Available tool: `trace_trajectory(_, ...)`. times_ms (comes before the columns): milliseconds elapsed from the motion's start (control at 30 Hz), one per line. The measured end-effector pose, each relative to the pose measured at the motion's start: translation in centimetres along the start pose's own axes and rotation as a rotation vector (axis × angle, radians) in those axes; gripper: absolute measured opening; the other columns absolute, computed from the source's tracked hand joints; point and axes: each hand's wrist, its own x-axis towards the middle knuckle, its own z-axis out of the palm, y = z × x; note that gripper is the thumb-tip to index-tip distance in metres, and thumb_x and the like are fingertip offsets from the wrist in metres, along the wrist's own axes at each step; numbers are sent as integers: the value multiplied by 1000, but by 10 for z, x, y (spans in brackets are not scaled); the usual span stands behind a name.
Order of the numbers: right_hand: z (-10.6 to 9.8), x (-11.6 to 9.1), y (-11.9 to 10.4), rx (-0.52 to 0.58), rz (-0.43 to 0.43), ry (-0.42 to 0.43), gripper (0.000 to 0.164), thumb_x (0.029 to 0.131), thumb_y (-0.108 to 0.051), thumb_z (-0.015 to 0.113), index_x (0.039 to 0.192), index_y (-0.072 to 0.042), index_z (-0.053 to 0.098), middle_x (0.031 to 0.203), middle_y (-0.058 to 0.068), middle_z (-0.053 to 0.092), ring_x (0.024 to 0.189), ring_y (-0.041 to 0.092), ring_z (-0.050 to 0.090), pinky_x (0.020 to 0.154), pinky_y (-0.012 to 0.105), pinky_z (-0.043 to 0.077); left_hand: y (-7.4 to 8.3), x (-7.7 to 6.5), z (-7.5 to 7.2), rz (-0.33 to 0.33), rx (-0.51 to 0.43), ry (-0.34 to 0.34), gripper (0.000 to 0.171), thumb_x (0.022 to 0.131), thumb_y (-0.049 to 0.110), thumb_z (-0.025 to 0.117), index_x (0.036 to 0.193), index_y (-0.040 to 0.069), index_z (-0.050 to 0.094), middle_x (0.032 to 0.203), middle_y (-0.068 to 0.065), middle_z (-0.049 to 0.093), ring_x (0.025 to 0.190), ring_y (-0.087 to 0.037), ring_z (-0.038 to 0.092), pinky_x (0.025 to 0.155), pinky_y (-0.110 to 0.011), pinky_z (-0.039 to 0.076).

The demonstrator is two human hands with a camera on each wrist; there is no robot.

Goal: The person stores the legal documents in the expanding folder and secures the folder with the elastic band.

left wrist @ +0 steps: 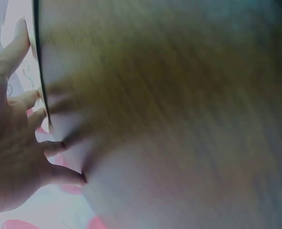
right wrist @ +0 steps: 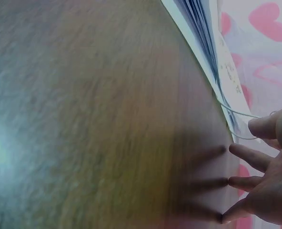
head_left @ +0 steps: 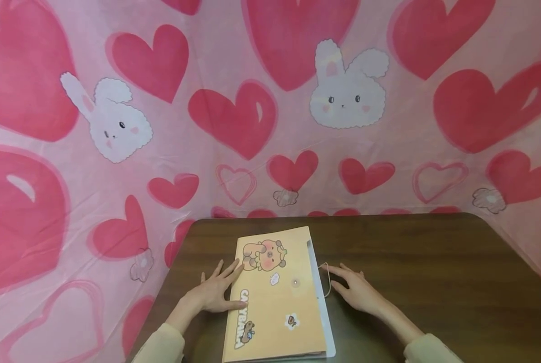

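A yellow cartoon-printed file folder (head_left: 279,297) lies on the table, its stack of inner sheets (right wrist: 200,38) showing at the side edge in the right wrist view. My left hand (head_left: 218,291) spreads over the folder's left edge, thumb on the cover; other fingertips come down at the edge and on the tabletop. At the right edge a thin pale cord loop (head_left: 329,282) sticks out. My right hand (head_left: 358,290) lies beside it, index finger reaching into the loop, thumb apart from it in the head view. Its other fingertips touch the table.
The dark brown wooden table (head_left: 433,262) extends to the right of the folder and behind it. A pink curtain (head_left: 293,136) with red hearts and white rabbits hangs behind the table and along its left side.
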Motion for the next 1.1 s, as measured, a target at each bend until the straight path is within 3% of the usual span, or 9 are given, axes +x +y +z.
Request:
trace_trajectory(100, -4, 2, -11, -4, -21, 19, 48, 107, -22, 71, 153, -33, 66, 152, 9, 71, 145, 54, 56, 103, 99, 26, 0, 2, 1, 3, -4, -4, 114, 88, 72, 80, 175, 18, 29, 185, -9, 22, 167, -59, 14, 114, -98, 10)
trace_trajectory(267, -24, 0, -52, 53, -22, 3, 47, 105, -8, 70, 153, -11, 66, 150, 16, 71, 139, 48, 64, 111, 87, 37, 5, 3, -1, -24, 6, -16, 114, 90, 70, 80, 176, 18, 27, 186, -7, 19, 168, -56, 11, 117, -96, 10)
trace_trajectory(400, -34, 0, -73, 36, 10, -55, 48, 105, -5, 70, 153, -5, 64, 153, 18, 68, 140, 45, 64, 115, 68, 51, 8, 4, -2, -35, 30, -15, 112, 91, 66, 81, 176, 18, 26, 187, -6, 18, 168, -56, 12, 117, -96, 12)
trace_trajectory(500, -36, 1, -78, 25, 18, -77, 48, 106, -7, 70, 154, -5, 64, 154, 18, 67, 141, 44, 64, 115, 66, 52, 8, 6, -2, -32, 33, -11, 112, 91, 66, 81, 176, 18, 26, 186, -6, 18, 168, -56, 12, 117, -96, 13)
trace_trajectory(667, -33, 3, -74, 17, 0, -57, 46, 106, -2, 67, 152, -5, 66, 152, 17, 69, 139, 45, 65, 115, 67, 51, 5, 7, -1, 0, -3, 4, 114, 88, 73, 79, 175, 19, 28, 186, -7, 20, 167, -58, 12, 115, -98, 10)
trace_trajectory(767, -25, 7, -61, 21, -68, -19, 43, 106, -2, 65, 148, -7, 69, 147, 17, 72, 134, 44, 68, 111, 67, 54, 1, 6, 1, 23, -22, 23, 116, 87, 79, 77, 175, 22, 29, 186, -6, 22, 166, -59, 13, 112, -99, 10)
trace_trajectory(833, -16, 12, -45, 24, -136, 14, 41, 107, -5, 65, 147, -9, 70, 144, 15, 74, 131, 39, 71, 107, 60, 59, -1, 5, 2, 33, -27, 29, 116, 86, 82, 75, 175, 24, 29, 185, -6, 22, 166, -60, 14, 112, -100, 9)
trace_trajectory(1000, 3, 21, -15, 39, -242, 43, 38, 111, -15, 64, 149, -15, 70, 144, 10, 75, 129, 30, 72, 103, 47, 63, -3, 1, 1, 30, -18, 12, 113, 87, 76, 78, 174, 21, 32, 185, -9, 23, 165, -62, 14, 111, -100, 8)
trace_trajectory(1100, 2, 21, -21, 72, -239, 45, 37, 111, -13, 64, 147, -14, 72, 142, 11, 76, 129, 33, 72, 103, 52, 62, -1, 0, 0, 20, -11, -1, 110, 89, 70, 80, 174, 18, 33, 185, -11, 23, 165, -62, 13, 112, -100, 9)
